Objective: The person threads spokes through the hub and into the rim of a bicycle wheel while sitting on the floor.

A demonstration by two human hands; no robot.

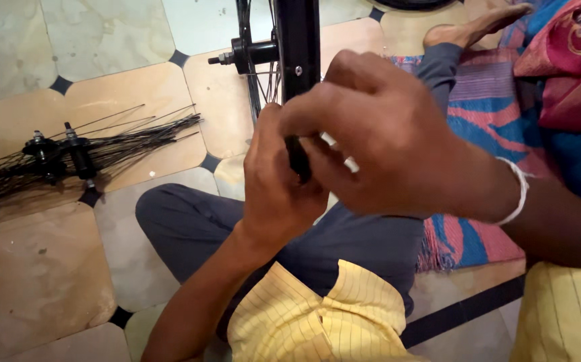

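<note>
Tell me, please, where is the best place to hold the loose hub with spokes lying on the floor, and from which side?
Probably the black hub body, taken from above: it is the only solid part, and the thin spokes fan sideways and would bend.

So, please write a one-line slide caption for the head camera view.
Both hands, left hand and right hand, grip a black wheel rim; hubs with loose spokes lie on the tiled floor.

The floor (pixel 35 281) is laid with large beige, pale green and grey stone tiles, small dark squares at their corners. A striped blue and pink mat (pixel 485 114) covers it at the right, in soft indoor light.
</note>
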